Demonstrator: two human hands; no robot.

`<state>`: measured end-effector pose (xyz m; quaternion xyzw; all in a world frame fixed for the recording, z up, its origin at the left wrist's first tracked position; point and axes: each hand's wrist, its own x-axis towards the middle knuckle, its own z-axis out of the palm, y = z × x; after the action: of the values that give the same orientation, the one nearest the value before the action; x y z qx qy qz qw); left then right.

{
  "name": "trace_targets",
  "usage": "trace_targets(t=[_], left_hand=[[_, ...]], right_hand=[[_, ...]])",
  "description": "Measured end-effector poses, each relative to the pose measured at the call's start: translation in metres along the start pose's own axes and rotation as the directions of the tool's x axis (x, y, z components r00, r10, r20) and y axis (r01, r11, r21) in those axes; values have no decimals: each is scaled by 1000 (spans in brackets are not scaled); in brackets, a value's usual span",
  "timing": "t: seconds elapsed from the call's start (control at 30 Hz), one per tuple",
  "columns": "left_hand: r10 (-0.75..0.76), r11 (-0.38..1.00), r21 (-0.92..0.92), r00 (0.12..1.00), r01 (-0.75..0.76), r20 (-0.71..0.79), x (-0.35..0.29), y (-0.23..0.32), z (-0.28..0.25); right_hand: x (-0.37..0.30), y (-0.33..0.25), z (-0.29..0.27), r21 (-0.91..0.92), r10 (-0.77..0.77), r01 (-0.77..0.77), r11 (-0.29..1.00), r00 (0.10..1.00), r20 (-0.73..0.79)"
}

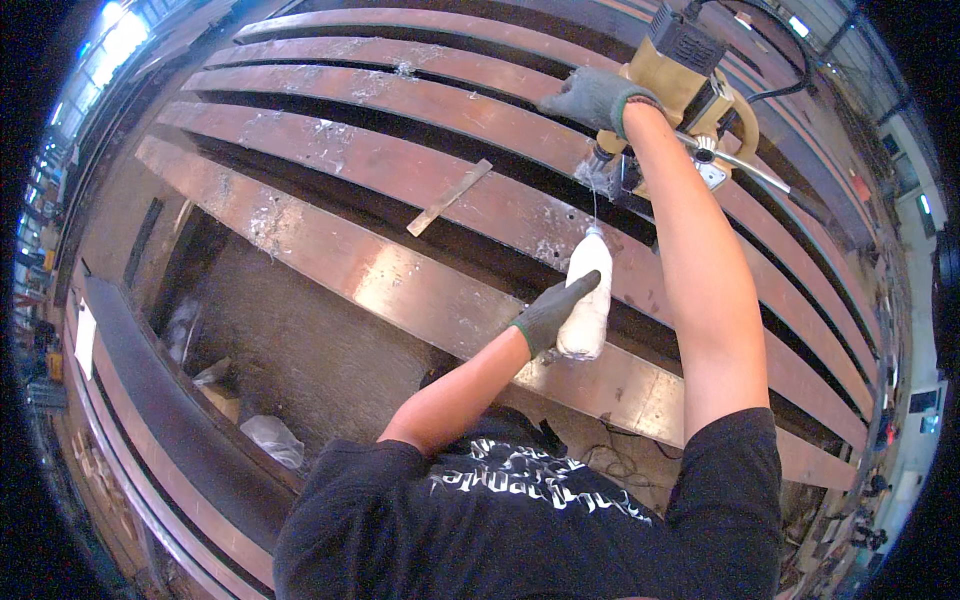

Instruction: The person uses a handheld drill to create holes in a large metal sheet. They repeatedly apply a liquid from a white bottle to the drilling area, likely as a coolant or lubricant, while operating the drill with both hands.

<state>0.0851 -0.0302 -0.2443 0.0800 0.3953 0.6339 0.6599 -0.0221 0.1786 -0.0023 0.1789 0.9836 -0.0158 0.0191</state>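
My left hand (555,312), in a dark grey glove, is wrapped round a white squeeze bottle (586,305). The bottle's nozzle tilts up and away from me, and a thin stream of liquid runs between it and the cutter of a portable drilling machine (683,75). This tan and black machine stands on the steel beams at the far right. My right hand (597,98), gloved too, is closed at the machine's left side, in line with its metal feed handle (755,172); the part inside the fingers is hidden.
Long reddish-brown steel beams (420,150) lie side by side with dark gaps between them, bearing scattered metal shavings. A flat metal strip (450,198) bridges one gap. A black cable (790,85) runs from the machine. Clear plastic (272,440) lies at lower left.
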Motion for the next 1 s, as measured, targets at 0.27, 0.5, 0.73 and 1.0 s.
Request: trace_targets(t=[0.27,0.5,0.73,1.0], left_hand=[[-6,1000,-4,1000,6,15,9,-7,-5],[-22,999,-34,1000,22,16,8,-9,-10],[-25,1000,-18,999,26,32,14,-12,-9],[-46,999,5,998,46,37,9,-7,-7]], right_hand=[[8,8,11,-26,-27,27,999,999,-24],[9,-4,8,-26,18,-18,999,1000,2],[-1,-3,6,-53,39,-42,998,998,-56],[-4,-9,2,-27,51,-52,998,998,-24]])
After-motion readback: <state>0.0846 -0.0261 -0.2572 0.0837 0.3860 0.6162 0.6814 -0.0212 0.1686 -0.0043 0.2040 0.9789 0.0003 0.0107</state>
